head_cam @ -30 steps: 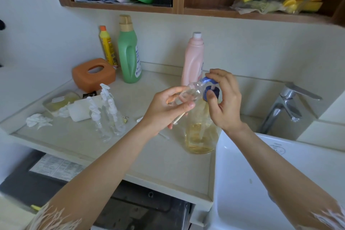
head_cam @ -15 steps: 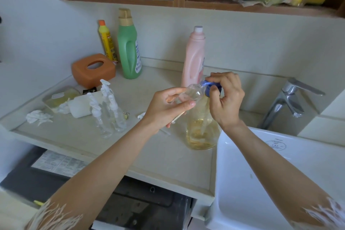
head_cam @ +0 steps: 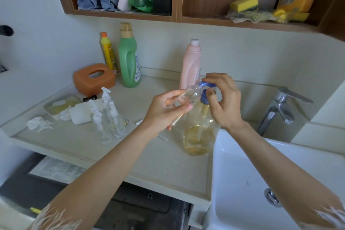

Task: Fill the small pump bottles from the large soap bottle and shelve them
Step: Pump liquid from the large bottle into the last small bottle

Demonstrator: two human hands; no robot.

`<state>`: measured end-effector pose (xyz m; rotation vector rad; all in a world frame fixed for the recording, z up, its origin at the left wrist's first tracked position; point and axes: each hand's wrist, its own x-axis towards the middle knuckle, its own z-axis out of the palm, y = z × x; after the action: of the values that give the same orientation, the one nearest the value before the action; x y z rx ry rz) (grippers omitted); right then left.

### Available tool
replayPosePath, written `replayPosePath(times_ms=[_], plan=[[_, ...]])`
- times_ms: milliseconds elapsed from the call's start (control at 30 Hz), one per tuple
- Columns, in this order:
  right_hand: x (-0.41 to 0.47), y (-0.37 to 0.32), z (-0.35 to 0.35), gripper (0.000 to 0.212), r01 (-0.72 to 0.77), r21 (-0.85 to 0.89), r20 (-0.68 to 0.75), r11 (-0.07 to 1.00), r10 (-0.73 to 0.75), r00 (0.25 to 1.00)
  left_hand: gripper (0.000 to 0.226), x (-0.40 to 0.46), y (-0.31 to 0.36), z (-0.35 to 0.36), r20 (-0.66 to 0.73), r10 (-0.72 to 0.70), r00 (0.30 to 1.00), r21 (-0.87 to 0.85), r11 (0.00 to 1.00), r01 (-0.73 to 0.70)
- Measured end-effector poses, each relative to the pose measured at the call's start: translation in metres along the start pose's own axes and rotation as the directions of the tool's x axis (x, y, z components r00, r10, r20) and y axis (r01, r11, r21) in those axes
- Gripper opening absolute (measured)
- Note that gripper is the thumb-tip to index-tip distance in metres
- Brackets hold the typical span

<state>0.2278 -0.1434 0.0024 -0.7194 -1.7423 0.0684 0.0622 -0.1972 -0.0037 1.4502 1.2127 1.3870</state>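
The left hand [head_cam: 169, 107] grips a small clear bottle [head_cam: 188, 95] tilted on its side, long axis pointing right so its mouth meets the blue pump nozzle [head_cam: 206, 85]. The right hand [head_cam: 222, 99], nearer, pinches that pump atop the large soap bottle [head_cam: 198, 136], standing on the counter [head_cam: 153, 158] directly below both hands.

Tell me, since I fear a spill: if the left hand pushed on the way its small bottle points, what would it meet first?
Likely the blue pump head of the large soap bottle, which the small bottle in the left hand nearly touches; depth unclear.
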Motion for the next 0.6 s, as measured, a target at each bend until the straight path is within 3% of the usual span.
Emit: replayPosePath(times_ms=[200, 367, 600], plan=[[-0.013, 0.006, 0.017, 0.034, 0.073, 0.0, -0.079, 0.997, -0.073, 0.994, 0.035, 0.002, -0.002, -0.001, 0.007, -0.01, 1.0, 0.009, 1.0, 0.01], [-0.014, 0.01, 0.024, 0.031, 0.023, 0.002, -0.17, 1.0, -0.022, 0.985, 0.032, 0.0, -0.01, -0.003, -0.005, -0.05, 0.999, 0.033, 0.998, 0.05], [-0.014, 0.005, 0.023, 0.03, -0.006, -0.019, -0.151, 1.0, 0.003, 0.989, 0.032, -0.001, -0.007, -0.003, -0.005, -0.053, 0.999, 0.04, 0.998, 0.053]])
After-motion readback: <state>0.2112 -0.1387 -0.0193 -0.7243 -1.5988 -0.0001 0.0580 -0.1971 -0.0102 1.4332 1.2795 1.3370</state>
